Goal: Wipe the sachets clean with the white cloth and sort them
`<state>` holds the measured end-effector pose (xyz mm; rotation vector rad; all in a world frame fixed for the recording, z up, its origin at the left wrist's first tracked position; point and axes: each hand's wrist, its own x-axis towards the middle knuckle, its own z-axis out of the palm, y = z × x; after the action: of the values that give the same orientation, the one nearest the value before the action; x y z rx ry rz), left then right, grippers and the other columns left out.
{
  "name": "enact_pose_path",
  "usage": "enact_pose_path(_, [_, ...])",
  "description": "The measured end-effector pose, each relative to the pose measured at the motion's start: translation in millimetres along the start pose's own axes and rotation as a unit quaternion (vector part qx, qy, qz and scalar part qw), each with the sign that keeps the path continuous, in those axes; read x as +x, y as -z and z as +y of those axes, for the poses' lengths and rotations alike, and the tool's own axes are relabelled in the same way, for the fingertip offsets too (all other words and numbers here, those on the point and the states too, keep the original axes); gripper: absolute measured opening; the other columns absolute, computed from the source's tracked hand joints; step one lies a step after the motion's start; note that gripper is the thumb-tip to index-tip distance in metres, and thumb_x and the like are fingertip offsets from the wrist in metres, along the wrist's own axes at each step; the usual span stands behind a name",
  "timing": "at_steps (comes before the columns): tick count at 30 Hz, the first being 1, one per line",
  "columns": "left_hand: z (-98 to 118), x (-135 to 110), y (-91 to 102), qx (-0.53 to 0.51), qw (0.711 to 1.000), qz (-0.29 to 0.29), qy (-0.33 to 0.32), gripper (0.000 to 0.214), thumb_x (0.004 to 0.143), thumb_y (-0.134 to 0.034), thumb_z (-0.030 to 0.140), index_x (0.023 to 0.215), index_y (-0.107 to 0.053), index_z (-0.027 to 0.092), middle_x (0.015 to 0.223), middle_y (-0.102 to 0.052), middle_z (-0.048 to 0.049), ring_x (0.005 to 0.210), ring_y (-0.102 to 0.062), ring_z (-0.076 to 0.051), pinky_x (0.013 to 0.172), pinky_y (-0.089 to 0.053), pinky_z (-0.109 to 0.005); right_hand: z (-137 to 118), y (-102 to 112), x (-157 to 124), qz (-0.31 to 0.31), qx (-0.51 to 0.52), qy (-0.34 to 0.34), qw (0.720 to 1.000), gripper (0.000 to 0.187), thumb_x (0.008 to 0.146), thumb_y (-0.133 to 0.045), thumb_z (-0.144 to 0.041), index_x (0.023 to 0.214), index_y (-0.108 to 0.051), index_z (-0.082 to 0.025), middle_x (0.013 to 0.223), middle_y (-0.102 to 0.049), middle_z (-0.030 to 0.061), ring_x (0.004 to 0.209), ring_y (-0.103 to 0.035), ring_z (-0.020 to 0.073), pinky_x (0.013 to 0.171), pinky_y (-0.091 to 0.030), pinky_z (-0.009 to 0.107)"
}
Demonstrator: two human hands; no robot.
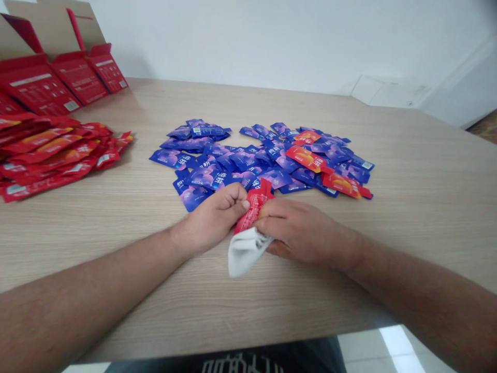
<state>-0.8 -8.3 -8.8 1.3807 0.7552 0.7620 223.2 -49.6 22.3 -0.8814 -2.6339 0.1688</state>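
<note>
You might crease the one red packet (254, 204) by squeezing too hard, because your left hand (221, 210) and right hand (301, 228) both have fingers clamped on it, the right also gripping one white cloth (244, 254), just in front of blue packets (202, 176) too jumbled to count, with three red-and-orange packets (308, 159) on top.

left fingers (237, 210) and right fingers (277, 209) hold a red packet (253, 207) near piled blue packets (243, 160).

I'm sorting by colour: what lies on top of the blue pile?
Three red-and-orange packets lie on the right part of the blue pile. What they cover cannot be seen, nor the near edge behind the left hand.
</note>
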Motion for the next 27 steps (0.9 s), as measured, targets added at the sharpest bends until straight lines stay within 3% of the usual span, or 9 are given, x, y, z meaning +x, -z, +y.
enact_pose_path(2, [0,0,-0.1,-0.004,1.000,-0.003,0.002,0.024,0.094,-0.067,0.038,0.088,-0.053,0.020,0.071,-0.056,0.0037,0.059,-0.049,-0.009,0.055,-0.038,-0.021,1,2,-1,0.013,-0.012,-0.008,1.000,0.007,0.097,-0.063,-0.026,0.099,-0.062,-0.019,0.104,-0.065,0.0074,0.094,-0.060,0.0213,0.082,-0.048,0.033])
enact_pose_path(5, [-1,2,-0.6,-0.030,0.999,-0.002,0.017,0.025,0.092,-0.070,0.038,0.090,-0.053,0.020,0.073,-0.057,0.0031,0.059,-0.050,-0.009,0.054,-0.037,-0.021,14,5,0,0.112,-0.034,-0.104,0.988,0.016,0.098,-0.064,-0.034,0.095,-0.059,-0.019,0.097,-0.063,0.0073,0.089,-0.059,0.0217,0.078,-0.047,0.034])
enact_pose_path(7, [-2,2,-1.5,-0.044,0.999,0.006,0.024,0.026,0.090,-0.072,0.036,0.090,-0.052,0.020,0.073,-0.057,0.0034,0.058,-0.049,-0.009,0.054,-0.037,-0.021,16,4,0,0.136,-0.045,-0.133,0.981,0.019,0.097,-0.065,-0.036,0.094,-0.058,-0.018,0.095,-0.062,0.0075,0.088,-0.058,0.0225,0.078,-0.047,0.034])
enact_pose_path(13, [3,0,-4.1,-0.030,0.999,0.019,0.011,0.024,0.092,-0.069,0.036,0.086,-0.053,0.019,0.071,-0.057,0.0033,0.058,-0.049,-0.009,0.054,-0.038,-0.020,-7,-1,0,-0.030,-0.021,0.032,0.999,0.008,0.094,-0.065,-0.023,0.101,-0.064,-0.021,0.103,-0.067,0.0058,0.094,-0.061,0.0206,0.081,-0.048,0.032])
enact_pose_path(17, [-1,1,-2.5,-0.047,0.999,0.006,0.020,0.027,0.090,-0.071,0.038,0.088,-0.052,0.019,0.071,-0.057,0.0032,0.056,-0.048,-0.009,0.053,-0.036,-0.021,13,4,-1,0.113,-0.056,-0.109,0.986,0.014,0.098,-0.064,-0.033,0.097,-0.061,-0.019,0.100,-0.064,0.0077,0.092,-0.059,0.0224,0.078,-0.046,0.033])
enact_pose_path(19, [-2,2,-2.0,-0.047,0.999,0.001,0.018,0.028,0.089,-0.073,0.038,0.089,-0.053,0.019,0.073,-0.058,0.0025,0.058,-0.050,-0.009,0.054,-0.037,-0.021,21,5,0,0.162,-0.051,-0.142,0.975,0.021,0.097,-0.065,-0.040,0.095,-0.060,-0.019,0.094,-0.063,0.0067,0.089,-0.058,0.0228,0.077,-0.046,0.034])
enact_pose_path(21, [-1,1,-2.6,-0.045,0.999,0.008,0.021,0.027,0.090,-0.072,0.038,0.089,-0.053,0.019,0.073,-0.057,0.0027,0.059,-0.050,-0.009,0.054,-0.038,-0.021,18,2,0,0.133,-0.029,-0.117,0.984,0.022,0.097,-0.065,-0.040,0.092,-0.059,-0.019,0.093,-0.062,0.0063,0.088,-0.058,0.0221,0.077,-0.046,0.034])
enact_pose_path(25, [2,-1,-4.5,-0.032,0.999,0.023,0.014,0.025,0.093,-0.069,0.037,0.086,-0.054,0.019,0.071,-0.055,0.0036,0.057,-0.048,-0.008,0.053,-0.038,-0.020,3,-2,0,-0.020,0.004,0.018,1.000,0.011,0.097,-0.064,-0.031,0.099,-0.062,-0.020,0.102,-0.064,0.0061,0.091,-0.060,0.0203,0.078,-0.047,0.032])
enact_pose_path(27, [2,-1,-4.5,-0.031,0.999,0.015,0.013,0.026,0.092,-0.070,0.038,0.086,-0.054,0.019,0.070,-0.055,0.0038,0.057,-0.048,-0.008,0.052,-0.037,-0.020,5,0,-1,0.001,-0.009,0.000,1.000,0.011,0.097,-0.063,-0.030,0.101,-0.062,-0.019,0.102,-0.064,0.0065,0.091,-0.059,0.0204,0.078,-0.047,0.032])
